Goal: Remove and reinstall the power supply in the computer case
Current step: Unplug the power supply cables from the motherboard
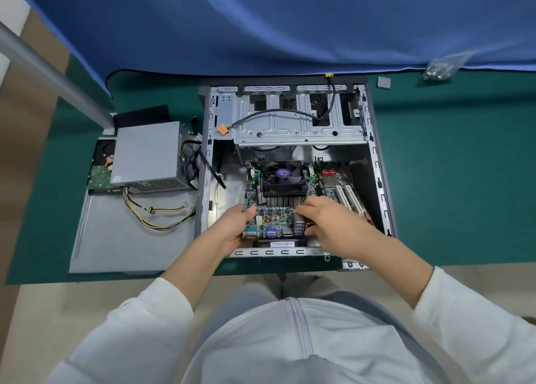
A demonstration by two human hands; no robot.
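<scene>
The open computer case (377, 163) lies on its side on the green mat. The grey power supply (146, 151) sits outside it, to the left, on the removed side panel (116, 238), its yellow and black cables (156, 212) trailing across the panel. Inside the case the motherboard (274, 215) with its black fan (284, 177) is tilted up at the near edge. My left hand (235, 230) grips the board's near-left corner, thumb on top. My right hand (327, 224) holds the board's near-right side by the rear ports, fingers curled over it.
A hard drive (101, 166) lies partly under the power supply. A black cable with an orange plug (222, 130) crosses the drive cage (298, 122). A bag of screws (439, 69) and a small grey square (383, 82) lie at the back right. A blue cloth (261, 21) covers the back.
</scene>
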